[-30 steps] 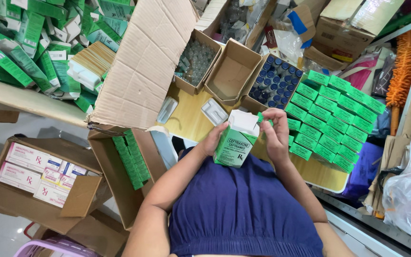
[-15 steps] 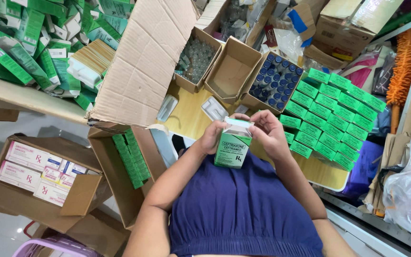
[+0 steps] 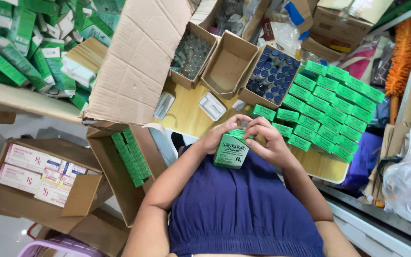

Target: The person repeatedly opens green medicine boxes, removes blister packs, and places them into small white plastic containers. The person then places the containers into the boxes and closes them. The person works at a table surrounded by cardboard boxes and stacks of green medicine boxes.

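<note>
Held upright over the lap between both hands: green medicine carton (image 3: pixel 231 151). Left hand (image 3: pixel 220 135) wrapped round its upper left side, right hand (image 3: pixel 268 142) cupped against the right, fingers of both curled onto the top flap. Beyond, wooden table (image 3: pixel 186 112), stacked green cartons (image 3: pixel 331 107), vial tray (image 3: pixel 271 76).

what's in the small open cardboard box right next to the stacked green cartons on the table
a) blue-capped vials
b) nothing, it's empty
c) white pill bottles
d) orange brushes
a: the open cardboard box beside the rows of green cartons is filled with upright blue-capped vials, while both hands, left and right, hold a separate green carton nearer the body.
</note>
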